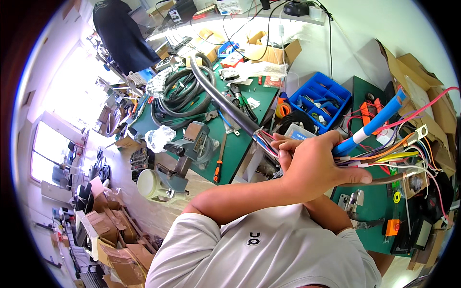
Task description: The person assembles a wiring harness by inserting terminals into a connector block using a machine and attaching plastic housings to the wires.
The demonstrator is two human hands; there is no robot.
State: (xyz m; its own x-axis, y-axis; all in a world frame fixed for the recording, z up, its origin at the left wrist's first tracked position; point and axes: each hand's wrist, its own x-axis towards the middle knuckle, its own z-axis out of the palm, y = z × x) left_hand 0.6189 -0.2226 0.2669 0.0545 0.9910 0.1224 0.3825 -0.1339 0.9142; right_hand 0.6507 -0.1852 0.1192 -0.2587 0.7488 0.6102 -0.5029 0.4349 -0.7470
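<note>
A thick black cable (pixel 221 101) runs from the bench to my hands, its sheath ending in a bundle of thin coloured wires. My left hand (pixel 312 161) is wrapped around this bundle, with the thumb stretched along the lower side. Out of its right side come a thick blue conductor (pixel 379 127) with a white band, orange and yellow wires (pixel 401 156), and a brown conductor (pixel 384 180). A metal lug (pixel 421 131) shows among the wire ends. My forearms cross; fingers of my right hand (pixel 284 145) show at the wires near the sheath end, the rest hidden behind my left.
On the green bench (pixel 240 158) are a bench vise (pixel 192 144), an orange-handled file (pixel 219 165) and coiled black cable (pixel 182 91). A blue divided parts tray (pixel 324 98) stands beyond my hands. Cardboard boxes (pixel 420 72) stand at right; an orange-and-yellow tool (pixel 393 226) lies nearer.
</note>
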